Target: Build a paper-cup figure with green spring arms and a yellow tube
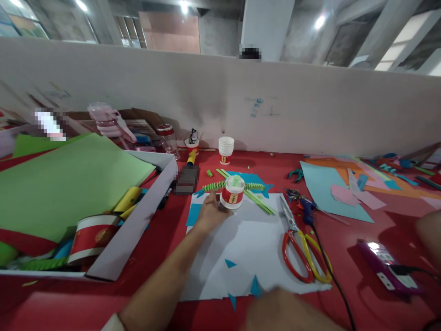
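Note:
My left hand (pixel 209 214) is closed round the side of a small red and white paper cup (pixel 231 197). Folded green paper springs (pixel 214 186) stick out from both sides of the cup, and a bit of green paper lies on its top. Under it is a white sheet of paper (pixel 248 248) with small blue paper scraps (pixel 255 287). At the bottom edge my right hand (pixel 270 308) is smeared by motion, so its fingers cannot be made out. Scissors (pixel 292 225) with red and yellow handles lie between the sheet and a blue glue gun (pixel 308 208).
To the left, a white box (pixel 138 220) holds green paper and a large paper cup. Stacked cups (pixel 226 149) stand by the white partition (pixel 193 92). Coloured paper (pixel 330 193) and a purple device (pixel 387 269) with a cable lie right. Part of a person's arm (pixel 429 234) shows there.

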A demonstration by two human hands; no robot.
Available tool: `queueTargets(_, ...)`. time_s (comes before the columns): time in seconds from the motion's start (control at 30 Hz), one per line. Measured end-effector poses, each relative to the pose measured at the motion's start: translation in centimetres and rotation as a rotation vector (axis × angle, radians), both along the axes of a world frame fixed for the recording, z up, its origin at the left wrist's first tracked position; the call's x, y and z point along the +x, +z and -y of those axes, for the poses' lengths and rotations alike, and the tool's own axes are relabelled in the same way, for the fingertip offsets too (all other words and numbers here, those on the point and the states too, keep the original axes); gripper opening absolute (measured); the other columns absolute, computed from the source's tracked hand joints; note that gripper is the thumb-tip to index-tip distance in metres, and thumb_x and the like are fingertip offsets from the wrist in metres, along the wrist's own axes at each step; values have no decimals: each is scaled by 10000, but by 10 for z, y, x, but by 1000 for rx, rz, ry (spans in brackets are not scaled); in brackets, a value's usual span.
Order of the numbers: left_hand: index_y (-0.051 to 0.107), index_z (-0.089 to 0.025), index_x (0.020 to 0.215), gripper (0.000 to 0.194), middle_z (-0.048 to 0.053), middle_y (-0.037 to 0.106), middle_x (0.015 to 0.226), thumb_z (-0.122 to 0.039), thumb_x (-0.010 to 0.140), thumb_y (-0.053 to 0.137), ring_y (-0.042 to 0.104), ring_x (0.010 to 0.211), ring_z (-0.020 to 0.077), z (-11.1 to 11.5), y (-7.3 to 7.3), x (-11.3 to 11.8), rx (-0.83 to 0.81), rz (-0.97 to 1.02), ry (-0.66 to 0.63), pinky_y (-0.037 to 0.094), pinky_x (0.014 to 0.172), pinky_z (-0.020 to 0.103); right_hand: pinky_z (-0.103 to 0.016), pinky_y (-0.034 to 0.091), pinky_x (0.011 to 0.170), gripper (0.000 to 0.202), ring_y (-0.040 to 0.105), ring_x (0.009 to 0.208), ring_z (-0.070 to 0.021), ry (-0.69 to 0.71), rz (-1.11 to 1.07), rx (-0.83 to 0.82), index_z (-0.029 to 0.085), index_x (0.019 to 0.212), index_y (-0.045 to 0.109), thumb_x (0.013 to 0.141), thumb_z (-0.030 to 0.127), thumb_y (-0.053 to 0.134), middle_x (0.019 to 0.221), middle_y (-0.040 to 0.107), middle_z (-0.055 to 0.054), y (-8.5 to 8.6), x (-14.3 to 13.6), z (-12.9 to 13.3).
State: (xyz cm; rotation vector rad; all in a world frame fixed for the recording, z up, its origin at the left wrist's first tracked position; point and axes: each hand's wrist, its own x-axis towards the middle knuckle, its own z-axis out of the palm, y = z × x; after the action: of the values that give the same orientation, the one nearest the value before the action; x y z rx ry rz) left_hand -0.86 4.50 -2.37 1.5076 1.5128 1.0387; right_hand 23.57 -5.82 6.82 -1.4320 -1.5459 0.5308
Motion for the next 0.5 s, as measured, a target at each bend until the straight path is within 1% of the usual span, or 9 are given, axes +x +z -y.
queueTargets(0.07, 526, -193, 1162, 672, 58, 734, 982, -115, 552, 797, 704, 908, 239, 0, -1, 2, 2, -9, 14, 553, 826, 377, -254, 509, 529, 126, 667, 607, -168, 124, 41, -83, 269, 706, 700, 766, 378, 723, 666, 686, 30, -26, -46, 10)
queueTargets(0.1, 526, -197, 1149, 643, 48, 738, 960, -114, 567, 788, 706, 894, 232, 1, 0, 3, 6, -14, 21, 553, 813, 361, -267, 518, 555, 60, 661, 629, -173, 159, 60, -121, 256, 770, 709, 770, 315, 708, 719, 703, 9, -36, -61, 8)
queueTargets(0.13, 529, -201, 1133, 614, 40, 741, 941, -112, 579, 779, 708, 887, 227, 1, 0, 4, 11, -18, 27, 551, 803, 347, -292, 530, 605, 110, 664, 693, -187, 181, 91, -177, 243, 878, 710, 787, 283, 663, 811, 719, -18, -45, -69, 0)
queueTargets(0.2, 535, -205, 1105, 564, 30, 744, 914, -112, 598, 764, 710, 871, 220, 2, 1, 5, 20, -20, 29, 546, 781, 324, -368, 548, 714, 349, 663, 855, -240, 86, 79, -241, 203, 1081, 668, 751, 316, 673, 1057, 703, -95, -57, -74, -23)
queueTargets(0.27, 538, -207, 1092, 547, 21, 746, 893, -109, 599, 754, 713, 845, 216, 3, 2, 5, 26, -18, 13, 542, 754, 305, -436, 531, 833, 547, 627, 1041, -302, 42, 22, -263, 189, 1190, 613, 686, 371, 726, 1233, 640, -138, -63, -74, -47)
queueTargets(0.3, 538, -208, 1085, 541, 16, 746, 886, -102, 597, 746, 714, 840, 215, 3, 3, 5, 29, -17, 2, 538, 746, 297, -457, 515, 881, 621, 597, 1121, -322, 53, -25, -256, 198, 1224, 590, 657, 392, 753, 1293, 610, -140, -65, -74, -58)
queueTargets(0.37, 538, -208, 1051, 515, 8, 744, 851, -77, 589, 722, 713, 821, 214, 3, 3, 5, 31, -19, -14, 528, 719, 281, -473, 479, 959, 681, 553, 1211, -328, 125, -144, -242, 226, 1248, 565, 630, 412, 782, 1332, 594, -117, -67, -81, -72)
queueTargets(0.43, 532, -205, 1005, 477, 6, 739, 805, -66, 582, 705, 710, 779, 213, 2, 3, 5, 28, -23, -22, 513, 675, 269, -467, 462, 990, 650, 577, 1189, -305, 203, -274, -241, 240, 1224, 565, 636, 409, 787, 1298, 622, -92, -69, -90, -79)
queueTargets(0.5, 520, -203, 982, 449, 11, 736, 779, -93, 591, 712, 703, 736, 207, 2, 3, 5, 27, -25, -23, 499, 643, 262, -460, 472, 978, 580, 626, 1106, -285, 243, -367, -243, 234, 1169, 580, 648, 390, 781, 1227, 662, -81, -71, -99, -82)
